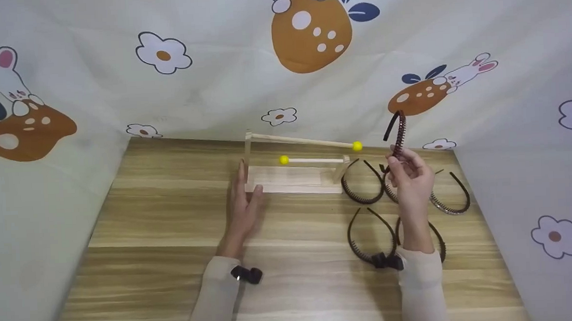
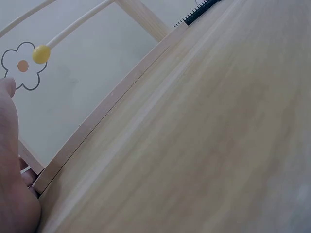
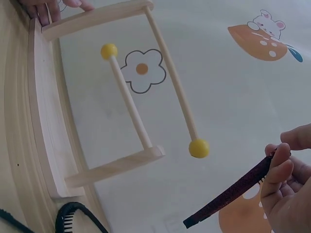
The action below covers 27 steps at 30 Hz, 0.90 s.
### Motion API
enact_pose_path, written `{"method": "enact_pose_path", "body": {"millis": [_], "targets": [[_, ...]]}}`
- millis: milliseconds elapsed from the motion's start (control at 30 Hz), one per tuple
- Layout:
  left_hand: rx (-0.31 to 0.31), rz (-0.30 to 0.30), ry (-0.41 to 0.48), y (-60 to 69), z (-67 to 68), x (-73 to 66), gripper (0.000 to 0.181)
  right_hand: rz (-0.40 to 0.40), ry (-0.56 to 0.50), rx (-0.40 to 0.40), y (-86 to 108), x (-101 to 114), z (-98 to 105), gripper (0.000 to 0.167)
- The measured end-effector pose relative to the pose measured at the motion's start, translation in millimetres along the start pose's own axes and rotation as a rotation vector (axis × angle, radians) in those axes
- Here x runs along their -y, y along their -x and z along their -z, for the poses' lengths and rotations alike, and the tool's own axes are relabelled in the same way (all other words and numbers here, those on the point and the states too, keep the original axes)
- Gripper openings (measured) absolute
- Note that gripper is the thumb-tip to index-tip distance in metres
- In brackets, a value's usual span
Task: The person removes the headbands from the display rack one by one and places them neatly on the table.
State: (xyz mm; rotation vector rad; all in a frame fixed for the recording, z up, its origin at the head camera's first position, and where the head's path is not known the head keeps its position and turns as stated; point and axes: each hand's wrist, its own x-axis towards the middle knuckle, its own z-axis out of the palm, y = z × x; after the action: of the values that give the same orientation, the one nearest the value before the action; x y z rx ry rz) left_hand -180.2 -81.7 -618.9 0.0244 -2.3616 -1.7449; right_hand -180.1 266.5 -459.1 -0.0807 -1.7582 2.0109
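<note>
A pale wooden stand (image 1: 294,191) has two uprights, each carrying a horizontal rod tipped with a yellow ball. My left hand (image 1: 244,203) holds its left end, thumb in front and other fingers by the upright; in the left wrist view the stand's base (image 2: 104,109) runs away from that hand (image 2: 14,194). My right hand (image 1: 412,179) pinches a dark red toothed headband (image 1: 400,131) by one end, raised right of the longer rod's ball. In the right wrist view this headband (image 3: 231,194) points toward the rods without touching them.
Several dark toothed headbands lie on the wood-grain table (image 1: 149,224) at the right, such as one beside the stand (image 1: 365,201), one at far right (image 1: 467,198) and one nearer (image 1: 355,246). A printed cloth (image 1: 225,91) hangs behind and at the sides.
</note>
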Motion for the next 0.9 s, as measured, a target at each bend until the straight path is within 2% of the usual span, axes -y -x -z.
{"method": "enact_pose_path", "body": {"millis": [267,600,900], "targets": [[0.012,0.002,-0.003,0.3,-0.4,-0.1,0.076,0.005,0.113,0.039,2.2,-6.7,27.5,0.023],[0.016,0.005,0.033,-0.4,-0.6,-0.6,0.077,-0.050,0.241,0.044,6.6,-12.4,62.4,0.024],[0.017,0.037,-0.003,-0.4,0.9,-1.4,0.079,-0.199,0.390,-0.016,6.4,-13.5,95.9,0.017]]}}
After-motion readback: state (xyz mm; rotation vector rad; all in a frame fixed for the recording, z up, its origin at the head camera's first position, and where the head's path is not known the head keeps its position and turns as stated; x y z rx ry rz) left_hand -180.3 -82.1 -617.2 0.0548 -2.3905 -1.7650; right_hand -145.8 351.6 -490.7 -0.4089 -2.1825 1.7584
